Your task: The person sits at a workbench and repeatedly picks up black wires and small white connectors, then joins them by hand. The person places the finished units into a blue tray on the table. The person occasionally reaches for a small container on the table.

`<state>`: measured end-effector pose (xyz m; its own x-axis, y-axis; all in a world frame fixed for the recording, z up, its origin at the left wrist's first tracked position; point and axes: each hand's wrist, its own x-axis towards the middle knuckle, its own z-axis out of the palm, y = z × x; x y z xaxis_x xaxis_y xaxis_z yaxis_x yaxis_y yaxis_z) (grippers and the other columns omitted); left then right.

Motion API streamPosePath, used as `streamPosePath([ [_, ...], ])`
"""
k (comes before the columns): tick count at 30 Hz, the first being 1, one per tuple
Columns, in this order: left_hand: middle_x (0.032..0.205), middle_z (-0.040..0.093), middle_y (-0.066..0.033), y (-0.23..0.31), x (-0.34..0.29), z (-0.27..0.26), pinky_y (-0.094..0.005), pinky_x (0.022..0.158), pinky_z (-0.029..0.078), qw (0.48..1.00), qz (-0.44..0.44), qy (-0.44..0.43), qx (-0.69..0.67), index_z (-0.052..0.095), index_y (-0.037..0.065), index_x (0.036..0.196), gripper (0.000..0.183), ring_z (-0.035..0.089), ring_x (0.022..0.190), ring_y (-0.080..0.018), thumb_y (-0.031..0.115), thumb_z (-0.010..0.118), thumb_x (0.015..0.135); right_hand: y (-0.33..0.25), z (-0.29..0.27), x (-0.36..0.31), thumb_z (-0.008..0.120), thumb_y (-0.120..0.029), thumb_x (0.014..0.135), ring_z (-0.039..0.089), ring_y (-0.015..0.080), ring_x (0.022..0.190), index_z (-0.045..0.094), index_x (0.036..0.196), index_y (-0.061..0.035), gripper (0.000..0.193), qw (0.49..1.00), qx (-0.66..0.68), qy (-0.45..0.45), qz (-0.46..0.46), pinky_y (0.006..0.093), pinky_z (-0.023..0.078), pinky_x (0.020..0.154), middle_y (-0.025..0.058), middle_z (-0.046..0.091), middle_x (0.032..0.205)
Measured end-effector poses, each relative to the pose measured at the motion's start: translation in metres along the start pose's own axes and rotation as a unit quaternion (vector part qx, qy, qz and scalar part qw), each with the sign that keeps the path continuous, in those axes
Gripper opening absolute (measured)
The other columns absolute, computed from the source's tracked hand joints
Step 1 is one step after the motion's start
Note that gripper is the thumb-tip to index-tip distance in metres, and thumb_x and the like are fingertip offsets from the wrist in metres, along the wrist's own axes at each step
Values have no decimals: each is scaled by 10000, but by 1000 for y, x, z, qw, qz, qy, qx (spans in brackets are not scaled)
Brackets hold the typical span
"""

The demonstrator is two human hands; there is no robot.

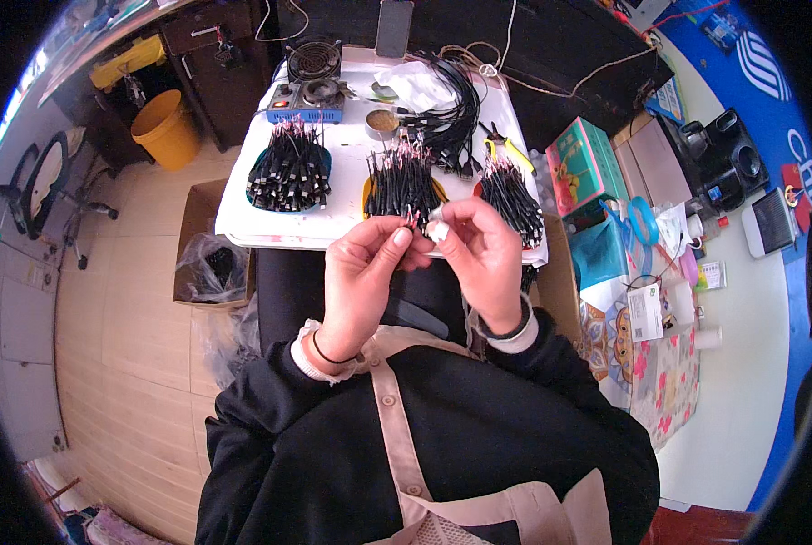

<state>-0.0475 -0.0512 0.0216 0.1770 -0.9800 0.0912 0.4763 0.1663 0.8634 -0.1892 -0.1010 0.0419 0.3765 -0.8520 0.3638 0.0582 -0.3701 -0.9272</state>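
In front of my chest, both hands are raised at the near edge of the white tray table. My left hand (355, 272) pinches a short black cable between thumb and forefinger, its thin reddish wire ends (412, 219) poking up. Close beside it, my right hand (486, 259) is closed at the fingertips, with a small whitish piece (438, 231) at thumb and forefinger; its kind is unclear. Just beyond lies a bundle of black cables (401, 186) with pinkish stripped ends in a yellow holder. Similar bundles stand at the left in a blue tray (288, 173) and at the right in a red one (513, 202).
A blue soldering-type device (306, 107) and a small fan (314, 61) stand at the table's far left. Beyond the middle bundle are a round tin (381, 123), loose black cables (451, 109) and yellow-handled pliers (506, 145). Cardboard boxes (197, 213) flank the table.
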Motion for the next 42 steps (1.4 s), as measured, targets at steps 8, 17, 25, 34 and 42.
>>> streamPosePath([
  [8,785,656,-45,0,1,-4,-173,548,380,997,-42,-23,-59,638,-20,991,132,479,595,-53,76,558,947,4,-3,12,633,-61,898,615,112,787,580,1029,19,163,978,175,-64,92,232,502,738,54,640,898],
  [17,752,622,-60,-1,4,-14,-198,518,324,979,-128,-97,-129,635,-30,970,158,429,575,-69,93,537,953,12,-14,17,589,-96,931,594,97,875,546,1076,-13,173,920,301,-149,201,231,493,789,31,597,983],
  [25,739,637,-6,3,10,-28,-167,567,387,977,-146,-132,83,670,-33,991,164,500,640,-34,92,575,944,43,-34,38,602,-168,930,578,104,753,566,1051,-11,201,772,399,-261,420,232,484,711,48,622,906],
  [34,708,603,-10,-8,29,-43,-168,521,319,986,-152,-68,-22,666,-38,930,166,431,572,-28,97,569,947,183,-195,242,616,-126,860,497,118,458,588,740,19,190,893,-147,45,422,244,343,372,91,601,641],
  [42,707,611,-6,-7,37,-58,-173,522,336,984,-169,-54,3,670,-25,942,157,435,572,-31,104,580,943,258,-209,307,663,-220,837,481,132,392,594,631,-23,293,846,-385,126,347,302,348,364,49,571,544],
])
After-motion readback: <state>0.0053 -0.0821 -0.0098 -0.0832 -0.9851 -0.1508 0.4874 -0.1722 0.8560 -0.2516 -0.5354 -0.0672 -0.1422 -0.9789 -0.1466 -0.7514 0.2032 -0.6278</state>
